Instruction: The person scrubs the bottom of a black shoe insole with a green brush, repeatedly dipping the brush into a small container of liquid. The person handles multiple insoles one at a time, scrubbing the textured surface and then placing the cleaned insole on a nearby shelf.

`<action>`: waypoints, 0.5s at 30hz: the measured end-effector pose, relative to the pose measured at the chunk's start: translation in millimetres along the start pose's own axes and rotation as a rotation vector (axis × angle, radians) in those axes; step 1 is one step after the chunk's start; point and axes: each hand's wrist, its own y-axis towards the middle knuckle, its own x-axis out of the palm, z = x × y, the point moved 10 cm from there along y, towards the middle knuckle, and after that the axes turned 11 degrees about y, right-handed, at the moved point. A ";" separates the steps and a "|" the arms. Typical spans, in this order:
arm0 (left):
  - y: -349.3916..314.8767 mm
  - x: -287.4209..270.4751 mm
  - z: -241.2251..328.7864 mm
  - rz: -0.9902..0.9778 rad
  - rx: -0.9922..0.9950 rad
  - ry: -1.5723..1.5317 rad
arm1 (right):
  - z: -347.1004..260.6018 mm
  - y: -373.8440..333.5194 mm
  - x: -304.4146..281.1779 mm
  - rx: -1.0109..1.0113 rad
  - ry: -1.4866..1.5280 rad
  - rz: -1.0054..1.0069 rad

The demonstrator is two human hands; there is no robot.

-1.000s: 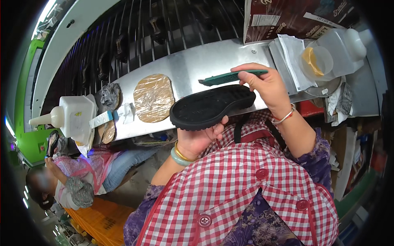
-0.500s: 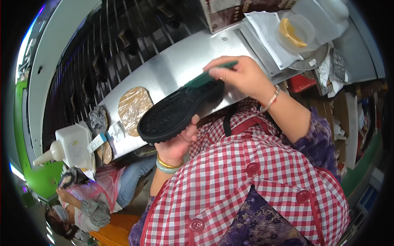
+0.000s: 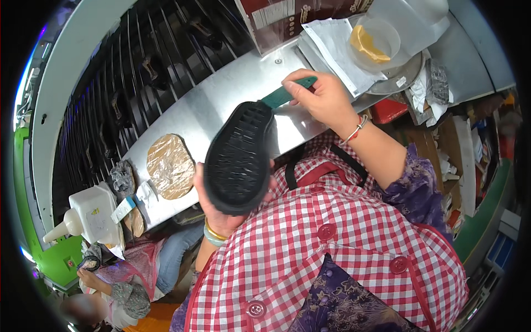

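Observation:
A black shoe sole (image 3: pixel 238 157) with a raised rim and a ribbed inner face is tilted up in front of my apron. My left hand (image 3: pixel 217 217) grips it from below at the wide end, with the thumb along one side and fingertips showing at the other. In my right hand (image 3: pixel 322 95) is a flat green-handled tool (image 3: pixel 279 96), pinched near its end. The tool reaches to the narrow end of the sole. Its far tip is hidden at the sole's edge, so I cannot tell its kind.
Left on the metal ledge (image 3: pixel 193 105) are a film-wrapped brown board (image 3: pixel 170 166) and a white spouted bottle (image 3: pixel 98 214). Dark metal bars (image 3: pixel 138 72) run behind. At right stand a clear tub (image 3: pixel 381 41) and papers (image 3: pixel 337 55). Another person (image 3: pixel 130 296) sits at lower left.
The sole has swung more upright, and its inner face now shows more fully. The green tool has drawn back from over the sole toward its narrow end.

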 end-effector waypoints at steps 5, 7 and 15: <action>9.9 -42.7 -23.1 0.204 -0.006 0.346 | -24.1 -1.8 -17.0 -0.120 0.209 0.231; 11.7 -39.2 -29.2 0.178 -0.031 0.375 | -21.2 -4.4 -9.9 -0.133 0.225 0.225; 16.6 -25.3 -32.1 0.145 0.007 0.462 | 1.1 -9.6 -9.4 -0.189 -0.109 0.275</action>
